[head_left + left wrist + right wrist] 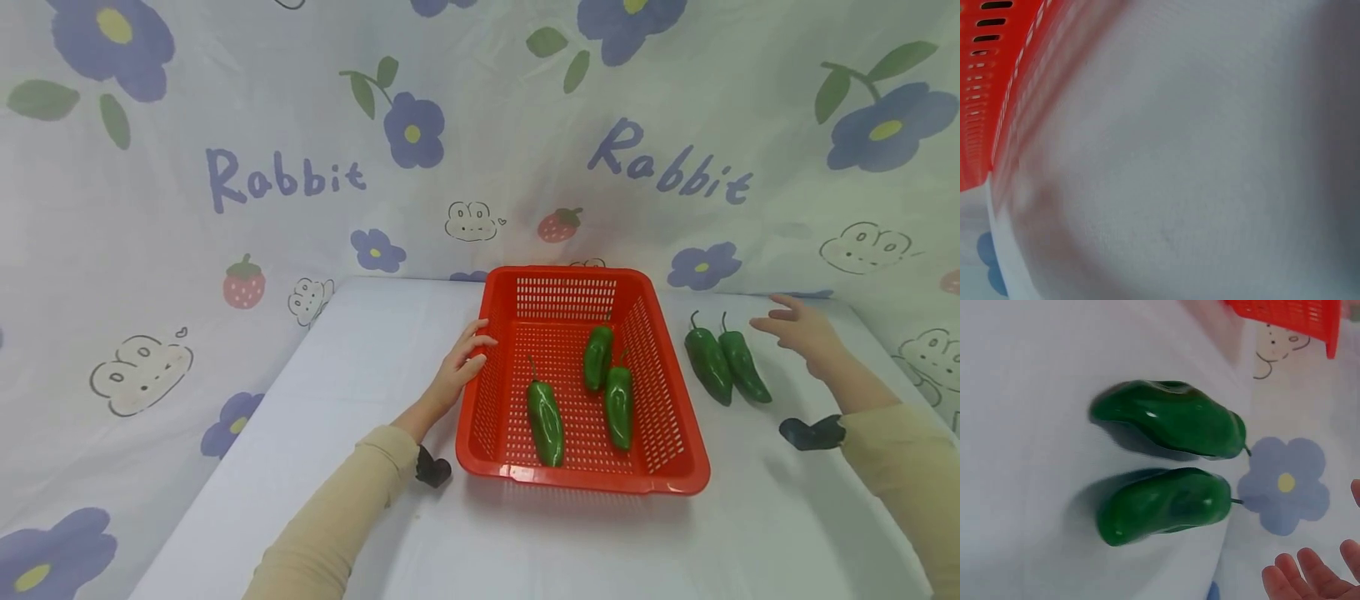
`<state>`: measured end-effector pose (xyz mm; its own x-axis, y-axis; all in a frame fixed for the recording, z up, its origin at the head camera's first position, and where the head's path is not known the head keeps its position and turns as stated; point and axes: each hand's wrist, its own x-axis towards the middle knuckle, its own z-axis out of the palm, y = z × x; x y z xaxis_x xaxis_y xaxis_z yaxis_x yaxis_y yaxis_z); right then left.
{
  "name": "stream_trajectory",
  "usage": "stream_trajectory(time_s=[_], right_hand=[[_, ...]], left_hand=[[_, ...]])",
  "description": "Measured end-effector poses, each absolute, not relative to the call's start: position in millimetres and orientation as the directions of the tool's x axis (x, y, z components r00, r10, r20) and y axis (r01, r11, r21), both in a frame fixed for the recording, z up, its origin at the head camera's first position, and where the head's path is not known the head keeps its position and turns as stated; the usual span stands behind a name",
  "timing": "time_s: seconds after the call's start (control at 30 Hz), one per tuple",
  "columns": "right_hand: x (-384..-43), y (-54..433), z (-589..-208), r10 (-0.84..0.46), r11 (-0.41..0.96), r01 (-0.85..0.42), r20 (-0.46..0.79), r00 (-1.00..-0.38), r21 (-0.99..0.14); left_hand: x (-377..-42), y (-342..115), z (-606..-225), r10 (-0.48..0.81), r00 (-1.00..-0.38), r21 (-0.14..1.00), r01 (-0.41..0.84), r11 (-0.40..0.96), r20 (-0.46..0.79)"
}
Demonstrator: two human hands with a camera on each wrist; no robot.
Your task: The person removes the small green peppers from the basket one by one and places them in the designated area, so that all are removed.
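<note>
A red plastic basket point(581, 477) with perforated walls stands on the table, and three green peppers lie in it: one at the front left point(546, 423), one farther back point(597, 358) and one at the right point(619, 408). My left hand point(457, 362) holds the basket's left rim, fingers bent over the edge; the left wrist view shows only the basket's outer wall point(979, 106). Two more green peppers, one nearer the basket point(1172, 419) and one farther out point(1166, 505), lie side by side right of it. Beyond them my right hand point(806, 333) hovers with fingers extended, holding nothing.
A white cloth covers the table point(360, 358). Behind it hangs a patterned curtain point(300, 100) with flowers, strawberries and the word Rabbit. Dark straps circle both wrists, the right strap point(813, 433) near the peppers.
</note>
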<state>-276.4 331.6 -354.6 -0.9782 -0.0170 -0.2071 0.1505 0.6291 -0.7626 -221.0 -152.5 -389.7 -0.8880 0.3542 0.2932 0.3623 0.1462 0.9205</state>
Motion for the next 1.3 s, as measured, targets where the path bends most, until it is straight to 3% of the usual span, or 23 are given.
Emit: stream_trajectory(time_s=[0.27, 0.5, 1.3], right_hand=[[-279.3, 325.0, -329.7, -0.023, 0.623, 0.12, -0.171, -0.985, -0.773], [-283.9, 312.7, -313.4, -0.022, 0.628, 0.163, -0.226, -0.974, -0.761], [-302.9, 240.2, -287.4, -0.144, 0.588, 0.023, -0.132, -0.981, -0.808]], left_hand=[[-221.4, -151.9, -389.6, 0.35, -0.891, 0.922, 0.357, 0.151, 0.288], [-220.0, -151.9, -388.1, 0.338, -0.902, 0.927, 0.336, 0.166, 0.267], [-221.0, -151.8, -390.9, 0.346, -0.892, 0.92, 0.359, 0.157, 0.289]])
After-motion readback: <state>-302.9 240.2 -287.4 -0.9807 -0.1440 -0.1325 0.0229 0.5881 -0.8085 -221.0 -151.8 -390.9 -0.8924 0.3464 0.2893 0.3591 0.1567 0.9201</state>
